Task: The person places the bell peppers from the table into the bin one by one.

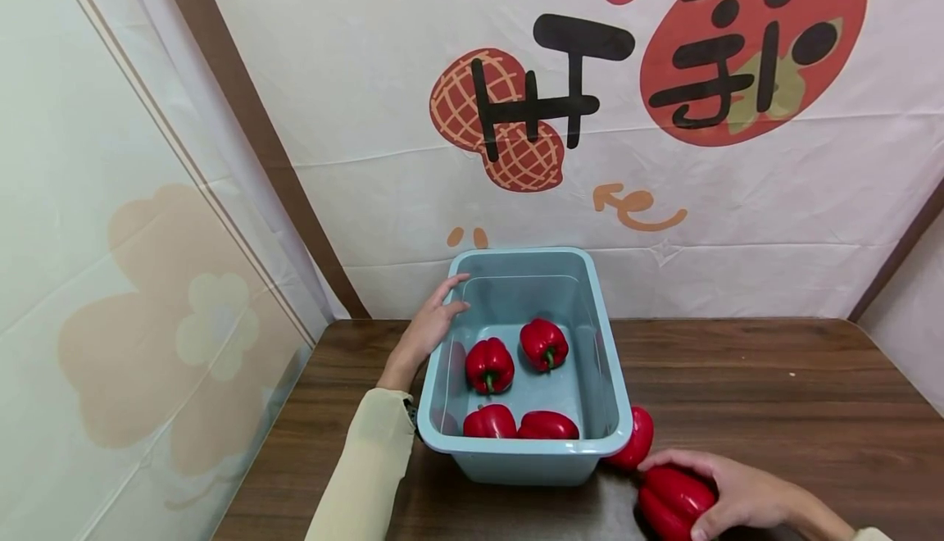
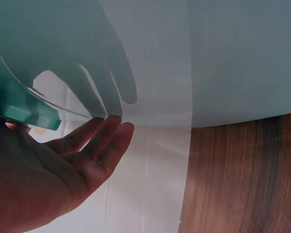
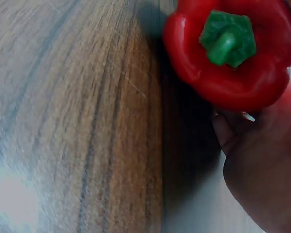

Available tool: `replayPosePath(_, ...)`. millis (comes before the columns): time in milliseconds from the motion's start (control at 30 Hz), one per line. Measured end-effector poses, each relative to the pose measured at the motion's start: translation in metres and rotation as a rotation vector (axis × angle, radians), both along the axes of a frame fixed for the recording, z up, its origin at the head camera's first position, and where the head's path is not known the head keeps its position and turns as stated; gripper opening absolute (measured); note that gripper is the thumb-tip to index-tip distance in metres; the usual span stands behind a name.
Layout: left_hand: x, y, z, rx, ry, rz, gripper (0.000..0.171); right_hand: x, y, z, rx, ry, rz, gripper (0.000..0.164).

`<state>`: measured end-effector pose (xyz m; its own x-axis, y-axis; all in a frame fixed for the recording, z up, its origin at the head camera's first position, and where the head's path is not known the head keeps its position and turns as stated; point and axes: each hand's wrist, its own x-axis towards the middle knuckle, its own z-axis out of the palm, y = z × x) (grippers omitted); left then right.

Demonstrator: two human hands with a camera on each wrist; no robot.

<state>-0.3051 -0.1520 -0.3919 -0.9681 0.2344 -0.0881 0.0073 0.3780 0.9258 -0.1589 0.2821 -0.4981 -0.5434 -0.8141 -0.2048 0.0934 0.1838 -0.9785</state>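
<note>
My left hand (image 1: 430, 324) grips the left rim of a light blue plastic basin (image 1: 606, 344). Two digits reach over the rim in the head view, while other fingertips (image 2: 115, 124) touch the outer wall in the left wrist view. Inside the basin lie several red bell peppers, two farther back, such as this bell pepper (image 1: 490, 365), and two at the near end. On the table to the right, my right hand (image 1: 748, 492) holds another red bell pepper (image 1: 673, 502), thumb and fingers around its sides. Its green stem (image 3: 227, 43) shows in the right wrist view.
One more red bell pepper (image 1: 638, 439) lies against the basin's near right corner, partly hidden by the rim. The dark wooden table (image 1: 737, 385) ends at a printed white cloth (image 1: 354, 197) behind the basin. Another cloth (image 1: 147, 279) hangs along the left side.
</note>
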Motion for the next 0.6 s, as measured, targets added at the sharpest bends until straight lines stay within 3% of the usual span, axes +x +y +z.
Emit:
replayPosePath(367,0.0015,0.0007,-0.0025,0.001,0.031,0.028,0.051,0.0002,-0.0019,-0.0004,-0.002,-0.044,0.032,0.071)
replayPosePath(600,0.0019,0.0003,-0.0034,0.009,0.028,0.026,0.051,-0.0049,0.0063,-0.0043,-0.065,-0.016,0.063,0.07)
